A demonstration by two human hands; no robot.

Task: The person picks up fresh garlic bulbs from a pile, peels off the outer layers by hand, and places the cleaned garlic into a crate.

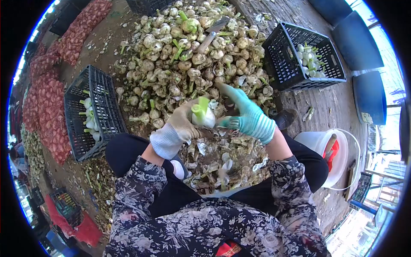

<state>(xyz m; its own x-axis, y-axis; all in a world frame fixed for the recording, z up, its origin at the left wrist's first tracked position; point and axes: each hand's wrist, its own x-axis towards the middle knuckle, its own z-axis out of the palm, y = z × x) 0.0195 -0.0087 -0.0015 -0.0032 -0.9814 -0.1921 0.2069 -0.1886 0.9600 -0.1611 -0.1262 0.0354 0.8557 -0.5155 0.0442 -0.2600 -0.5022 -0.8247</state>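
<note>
While the left hand [182, 124] wrapped its fingers around a peeled bulb [204, 116], the right hand [244, 113] touched it. Its fingers were spread, beside the garlic heap [192, 55].

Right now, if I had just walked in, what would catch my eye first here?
Probably the big heap of garlic bulbs spread over the ground ahead of the seated person. Next, at the centre, the two gloved hands: the left hand holds a pale peeled bulb with a green stalk, and the right hand, in a teal glove, touches it. Black crates flank the heap, one at left, one at upper right.
</note>
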